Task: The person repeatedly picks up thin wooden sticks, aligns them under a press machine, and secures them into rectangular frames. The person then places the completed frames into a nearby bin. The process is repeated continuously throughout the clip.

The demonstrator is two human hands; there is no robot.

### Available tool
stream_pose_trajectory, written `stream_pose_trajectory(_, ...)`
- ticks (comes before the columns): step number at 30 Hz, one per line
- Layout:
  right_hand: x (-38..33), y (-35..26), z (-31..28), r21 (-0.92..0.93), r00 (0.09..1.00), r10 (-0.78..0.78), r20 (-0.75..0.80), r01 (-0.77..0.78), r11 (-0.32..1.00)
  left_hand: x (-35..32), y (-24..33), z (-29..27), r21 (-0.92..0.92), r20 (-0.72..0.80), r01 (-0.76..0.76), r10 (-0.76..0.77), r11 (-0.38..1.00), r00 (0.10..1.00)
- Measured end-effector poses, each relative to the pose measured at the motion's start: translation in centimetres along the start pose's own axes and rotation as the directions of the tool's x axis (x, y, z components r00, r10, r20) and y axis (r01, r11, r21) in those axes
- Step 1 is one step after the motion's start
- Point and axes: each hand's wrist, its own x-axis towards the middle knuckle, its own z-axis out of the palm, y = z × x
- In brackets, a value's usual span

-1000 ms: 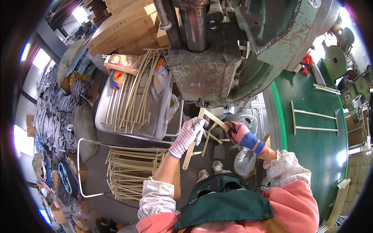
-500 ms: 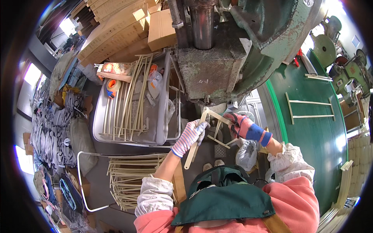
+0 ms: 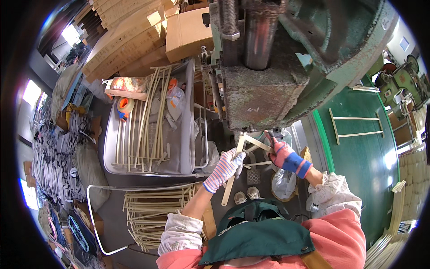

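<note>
My left hand [image 3: 227, 167], in a striped glove, is closed around a flat cream strip [image 3: 229, 192] with a hole near its lower end. The strip slants up to the underside of the press head [image 3: 264, 96]. My right hand [image 3: 286, 156], in a pink and blue glove, grips a second cream strip [image 3: 258, 144]. Both strips meet at an angle just under the press, where their joint is partly hidden. Thinner cream bars [image 3: 261, 164] show between my hands and appear to belong to the same frame. My right fingertips are partly hidden.
Left stands a grey bin [image 3: 187, 152] with cream rods, a tape roll [image 3: 126, 106] and plastic bags. A stack of cream frames [image 3: 156, 210] lies below it beside a bent white tube [image 3: 92, 210]. At right, a green table [image 3: 363, 179] carries an assembled cream frame [image 3: 358, 134].
The whole view has shifted, so the press now sits further right and lower. Both hands keep their hold on the strips under the press, and the thin bars between them have turned slightly.
</note>
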Motion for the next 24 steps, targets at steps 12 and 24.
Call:
stream_pose_trajectory(12, -2.1, -0.2, -1.3, 0.578, 0.980, -0.129, 0.155, 0.016, 0.816, -3.1, -0.7, -0.8, -0.247, -0.104, 0.046, -0.073, 0.968, 0.992)
stream_pose_trajectory(24, -1.4, 0.5, -2.1, 0.403, 0.998, -0.048, -0.026, 0.055, 0.914, -4.2, 1.9, -2.8, 0.076, -0.137, 0.226, -0.214, 0.971, 0.967)
